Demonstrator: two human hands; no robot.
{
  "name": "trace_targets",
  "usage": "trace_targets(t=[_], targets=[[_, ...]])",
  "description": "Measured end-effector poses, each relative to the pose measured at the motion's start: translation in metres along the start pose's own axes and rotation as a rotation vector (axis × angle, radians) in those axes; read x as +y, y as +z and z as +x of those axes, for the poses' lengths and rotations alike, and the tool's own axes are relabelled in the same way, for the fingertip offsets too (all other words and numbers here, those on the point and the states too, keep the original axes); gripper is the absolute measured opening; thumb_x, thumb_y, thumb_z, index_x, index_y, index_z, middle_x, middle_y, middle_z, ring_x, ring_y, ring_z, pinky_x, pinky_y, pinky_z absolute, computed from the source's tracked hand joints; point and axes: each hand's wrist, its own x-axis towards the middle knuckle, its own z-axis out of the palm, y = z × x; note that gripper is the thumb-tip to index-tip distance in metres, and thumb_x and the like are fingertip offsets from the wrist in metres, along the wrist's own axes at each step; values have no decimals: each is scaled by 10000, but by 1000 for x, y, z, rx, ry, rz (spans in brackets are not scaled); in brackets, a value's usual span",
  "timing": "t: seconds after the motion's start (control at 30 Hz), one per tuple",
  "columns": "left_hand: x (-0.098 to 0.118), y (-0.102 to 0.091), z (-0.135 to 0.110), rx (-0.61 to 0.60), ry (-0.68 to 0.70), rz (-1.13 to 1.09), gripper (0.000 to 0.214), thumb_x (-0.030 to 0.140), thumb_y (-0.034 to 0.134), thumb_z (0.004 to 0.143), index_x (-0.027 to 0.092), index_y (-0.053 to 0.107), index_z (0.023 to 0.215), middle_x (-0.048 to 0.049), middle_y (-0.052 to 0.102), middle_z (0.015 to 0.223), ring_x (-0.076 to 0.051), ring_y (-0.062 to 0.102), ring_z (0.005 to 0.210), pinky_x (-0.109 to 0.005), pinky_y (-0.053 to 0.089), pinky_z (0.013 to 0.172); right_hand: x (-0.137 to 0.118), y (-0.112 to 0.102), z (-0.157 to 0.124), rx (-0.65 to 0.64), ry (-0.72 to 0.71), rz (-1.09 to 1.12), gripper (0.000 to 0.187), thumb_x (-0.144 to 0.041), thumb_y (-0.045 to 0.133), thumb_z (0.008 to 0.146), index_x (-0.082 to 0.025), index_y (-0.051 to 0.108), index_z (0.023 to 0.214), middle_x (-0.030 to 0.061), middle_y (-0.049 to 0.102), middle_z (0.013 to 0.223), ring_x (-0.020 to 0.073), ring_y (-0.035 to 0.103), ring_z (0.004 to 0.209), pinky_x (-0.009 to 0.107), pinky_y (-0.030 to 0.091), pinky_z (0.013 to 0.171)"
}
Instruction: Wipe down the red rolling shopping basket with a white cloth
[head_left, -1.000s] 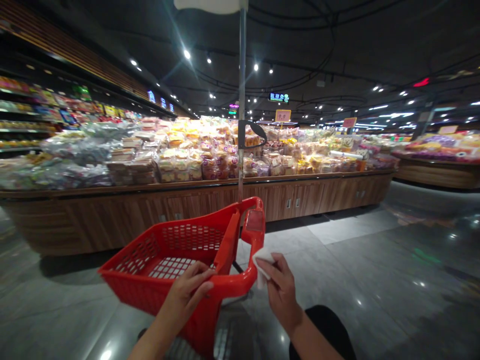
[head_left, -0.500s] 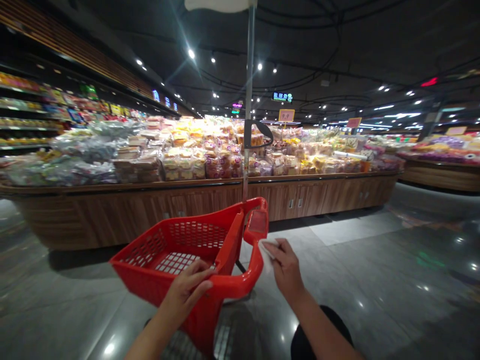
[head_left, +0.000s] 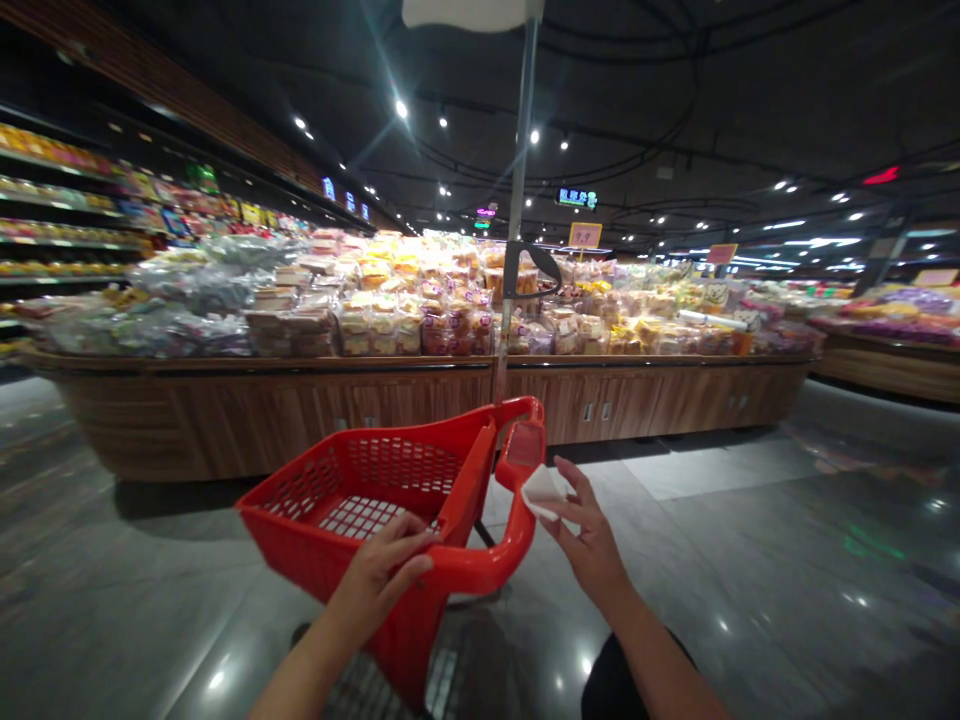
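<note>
A red plastic shopping cart (head_left: 480, 572) with perforated basket walls stands before me, and its basket shows only the grid bottom. My left hand (head_left: 391, 562) is closed over the near corner of the cart's rim where the handle joins, thumb along the handle. My right hand (head_left: 589, 530) pinches a folded white wipe (head_left: 544, 490), which looks like tissue or thin cloth, between thumb and fingers. That wipe lies against the right side of the curved handle, just below the flat panel (head_left: 525, 444) on it.
Behind the cart runs a long wood-panelled display counter (head_left: 420, 395) heaped with bagged goods. A metal pole (head_left: 523, 130) with a dark bracket rises behind the handle. Stocked shelves (head_left: 60, 215) line the left, another display (head_left: 892, 350) stands right, and grey tiled floor (head_left: 720, 560) lies between.
My right hand has opened its fingers somewhat and shifted its hold, so more of the white wipe shows. My left hand stays on the cart. The view has turned slightly left.
</note>
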Motion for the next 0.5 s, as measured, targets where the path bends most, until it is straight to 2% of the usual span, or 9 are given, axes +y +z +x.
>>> trace_targets(t=[0.1,0.17,0.27,0.4,0.5], targets=[[-1,-1,-1,5,-9,-7,250,343,515,842,250,688,996,-32,625,916,-162,592,862,-251,487,763,1,-8,6,-140,44,123,232,-275,572,856,-265,693,1053,77,359,1443,266,396,1283,421,396,999],[-1,-1,-2,5,-13,-15,248,345,515,840,249,691,987,-32,627,911,-163,592,860,-255,489,762,0,-11,6,-202,49,141,256,-290,560,866,-267,674,1094,84,430,1399,264,421,1269,430,394,1006],[0,-1,-2,-11,-17,-25,250,345,504,846,246,689,982,-32,625,899,-163,588,854,-264,490,759,-5,-11,-2,-224,25,27,295,-270,546,873,-287,635,1154,71,566,1273,253,459,1239,438,404,1004],[2,-2,-2,1,-36,-21,264,366,505,844,231,690,975,-46,628,913,-172,595,875,-288,503,775,-17,-11,-8,-257,-124,-141,377,-153,485,878,-296,588,1211,58,625,1184,220,544,1123,412,451,956],[15,-3,-3,49,-59,59,296,401,550,811,245,672,1032,-73,623,1061,-210,588,986,-351,498,863,-16,-14,5,-316,-293,-276,448,-85,422,870,-312,570,1226,51,618,1196,201,585,969,395,501,844]])
